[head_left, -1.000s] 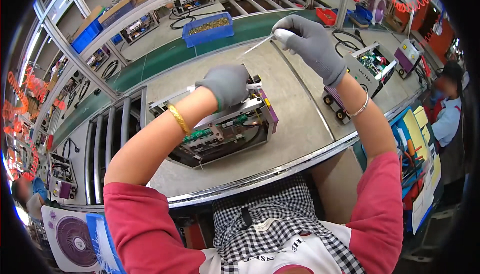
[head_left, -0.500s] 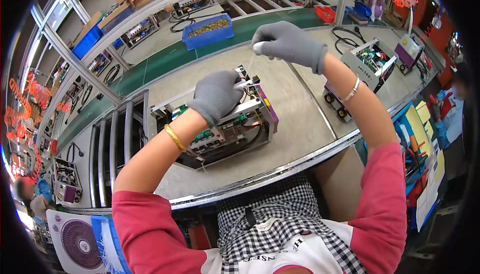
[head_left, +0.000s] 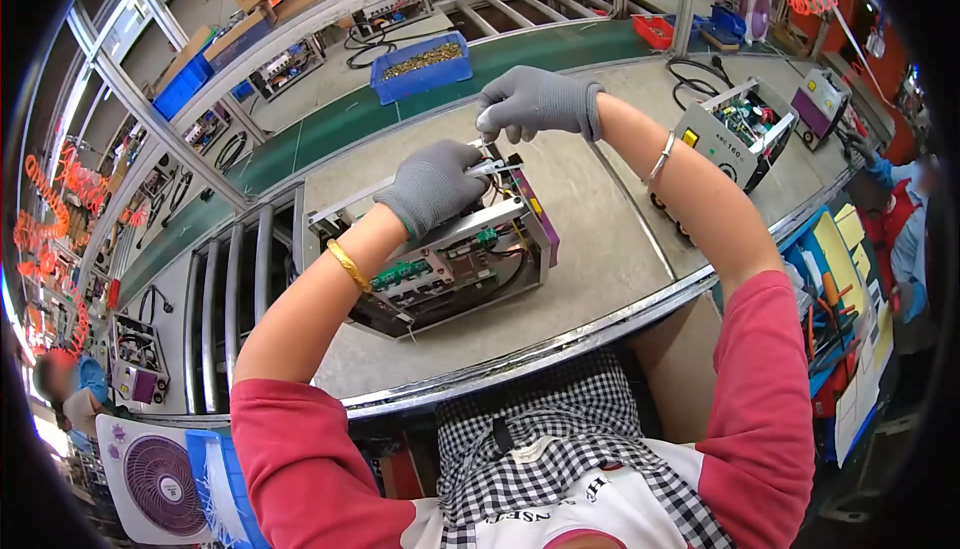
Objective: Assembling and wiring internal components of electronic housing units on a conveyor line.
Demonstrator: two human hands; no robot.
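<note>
Partly hidden: chassis wiring (head_left: 497,189) under left hand (head_left: 432,184).

Grey knit gloves on both hands: left hand (head_left: 432,186), right hand (head_left: 535,102). Gloves snug, ribbed cuffs ending at the wrist. Gold bangle (head_left: 348,265) just below my left glove cuff; thin silver bracelet (head_left: 659,158) just below the right one. Forearms bare. Red short sleeves (head_left: 300,449) from the elbow up, both arms. Black-and-white checked apron (head_left: 540,429) between the sleeves, over a white top with dark print.
</note>
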